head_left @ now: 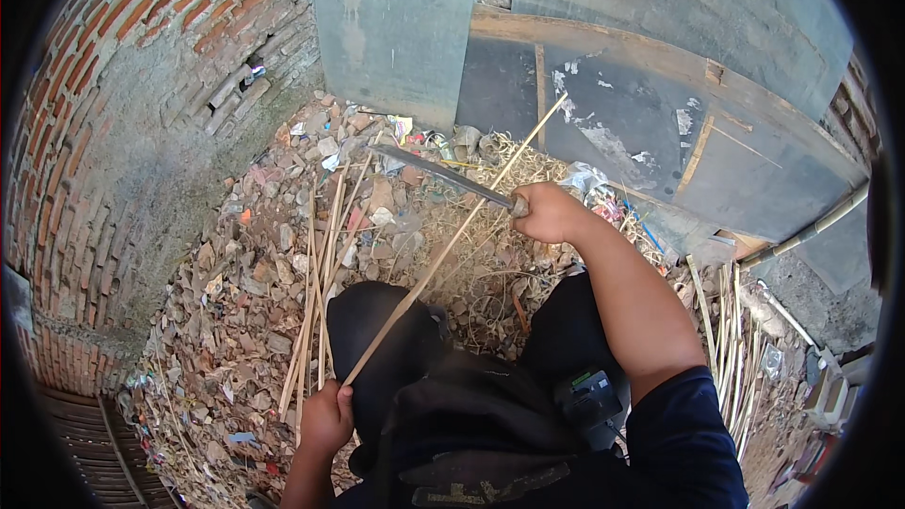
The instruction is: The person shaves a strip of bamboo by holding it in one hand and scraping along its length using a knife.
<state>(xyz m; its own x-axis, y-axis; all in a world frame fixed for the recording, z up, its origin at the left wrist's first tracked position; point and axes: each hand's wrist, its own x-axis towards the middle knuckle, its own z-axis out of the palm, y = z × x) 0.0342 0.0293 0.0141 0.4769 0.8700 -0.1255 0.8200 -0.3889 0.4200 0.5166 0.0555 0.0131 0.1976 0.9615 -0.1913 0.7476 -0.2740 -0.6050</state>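
Observation:
My left hand (326, 419) is closed round the lower end of a long, thin bamboo strip (429, 275), which slants up to the right across my left knee. In my right hand (547, 212) is the handle of a machete (443, 172), its dark blade pointing left and lying across the strip's upper half. From this view I cannot tell whether the blade's edge presses into the strip. Pale curled shavings (500, 259) lie on the ground between and beyond my knees.
Several bamboo strips (325, 269) lean beside my left leg, and another bundle (731, 349) lies at the right. Rubble (236, 320) and litter cover the ground. A brick wall (170, 151) rises at left; grey panels (391, 33) and a dark board (603, 123) stand ahead.

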